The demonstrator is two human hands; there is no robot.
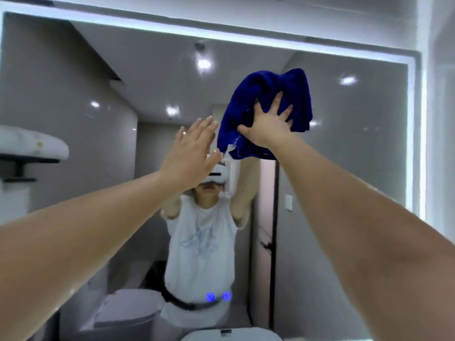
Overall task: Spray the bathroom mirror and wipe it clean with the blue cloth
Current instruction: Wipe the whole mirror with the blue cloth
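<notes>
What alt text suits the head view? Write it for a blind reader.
The right hand presses the blue cloth against the upper bathroom mirror, fingers spread. The left hand is raised beside it, fingers straight, holding nothing.

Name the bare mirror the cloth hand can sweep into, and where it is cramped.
Bare mirror lies right of the blue cloth, out to the lit right edge, and left of the left hand, below the top light strip. Cramped in the middle: the left hand and the right hand on the cloth sit close.
</notes>
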